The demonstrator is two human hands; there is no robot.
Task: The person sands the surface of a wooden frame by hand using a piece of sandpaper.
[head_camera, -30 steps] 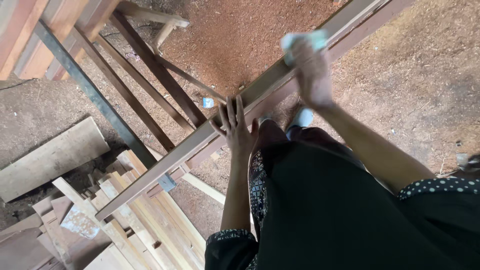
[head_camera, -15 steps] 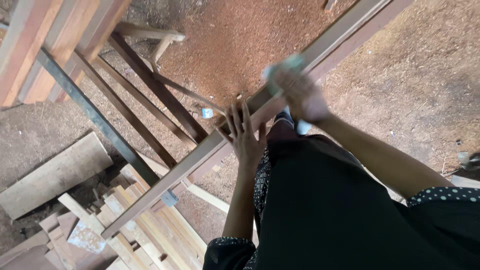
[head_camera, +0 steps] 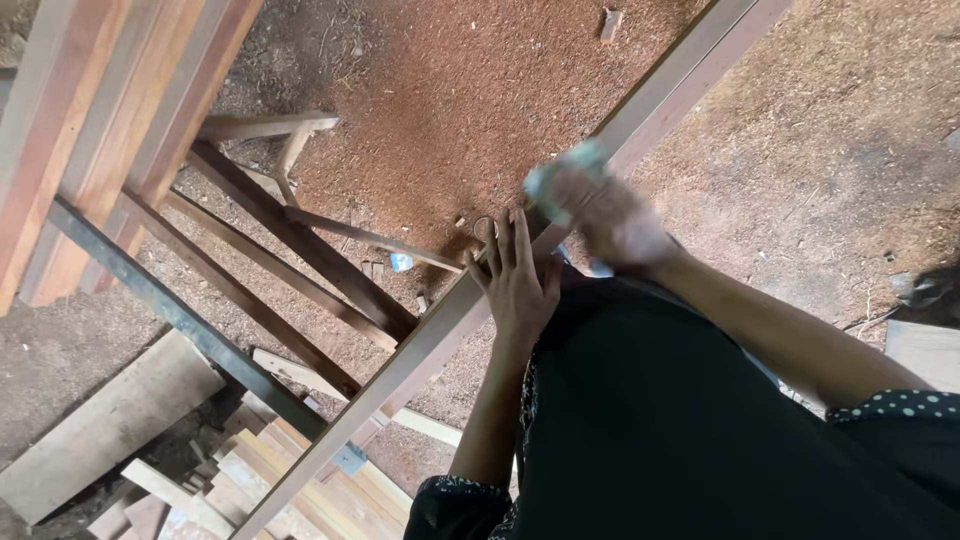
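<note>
A: What do the two hands do in this moment?

B: The left hand lies flat on a long wooden beam, with the fingers spread and released; it grasps nothing. The right hand is blurred. It sits on the same beam, just beside the left hand, and its fingers are clenched around a small pale blue-green pad.

A: Where is the beam?

B: It runs in a diagonal line from the lower left to the upper right of the view, in front of the person's dark clothing. The pad touches the top face of the beam, a little further up than the left hand.

A: What is around it?

B: Under the beam is a floor covered with reddish sawdust. At the left stands a wooden frame with dark slanted legs, and a grey metal bar crosses below it. At the lower left lies a pile of pale wooden planks.
</note>
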